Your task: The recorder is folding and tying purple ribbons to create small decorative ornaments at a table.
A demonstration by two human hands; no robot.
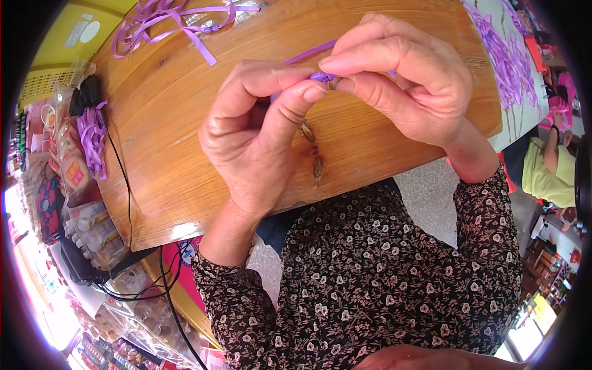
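Above the wooden table [166,123], my hands meet and pinch a small purple plastic piece, perhaps a buckle [322,78]. Thumb and forefinger of my left hand [250,132] are closed on its left side. From the right, my right hand [410,77] pinches at its other end, where a small dark bit shows between thumb and forefinger. A purple ribbon strap [310,52] runs behind the fingers into my right hand. My fingers hide much of the piece, so its exact kind is unclear.
Loose purple straps [157,24] lie at the table's far left, partly on clear plastic. More straps hang in a bundle [92,139] at the left edge, near a black cable [120,163]. A white surface at right bears a strap pile [509,61]. Another person [549,166] sits beyond.
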